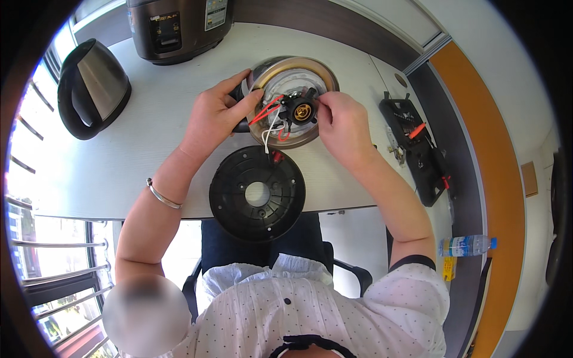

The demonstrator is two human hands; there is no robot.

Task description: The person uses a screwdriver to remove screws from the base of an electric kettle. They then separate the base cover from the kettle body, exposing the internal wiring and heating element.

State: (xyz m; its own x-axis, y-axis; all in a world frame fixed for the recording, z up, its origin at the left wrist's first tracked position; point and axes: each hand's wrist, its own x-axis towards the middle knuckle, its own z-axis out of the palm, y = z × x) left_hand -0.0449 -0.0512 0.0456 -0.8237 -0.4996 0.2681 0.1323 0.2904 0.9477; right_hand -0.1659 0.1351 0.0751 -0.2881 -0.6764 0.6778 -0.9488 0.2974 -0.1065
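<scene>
An upturned metal electric kettle (pixel 328 73) lies on the table with its underside exposed. My left hand (pixel 212 114) grips its left side near the black handle, thumb over the rim. Inside the underside sits a round black connector (pixel 293 113) with a brass-coloured centre. Red wires (pixel 262 112) and white wires (pixel 268 138) run from it. My right hand (pixel 346 122) is closed in a pinch at the connector's right edge; the fingertips partly hide what they hold. Closer to me, a round black base cover (pixel 230 191) with a central hole reaches past the table's front edge.
Another kettle (pixel 98 83), steel and black, stands at the far left. A dark brown cooker (pixel 182 30) is at the back. On the right lie an open black tool case (pixel 418 146) with small metal parts (pixel 396 153) beside it and a plastic water bottle (pixel 467 245).
</scene>
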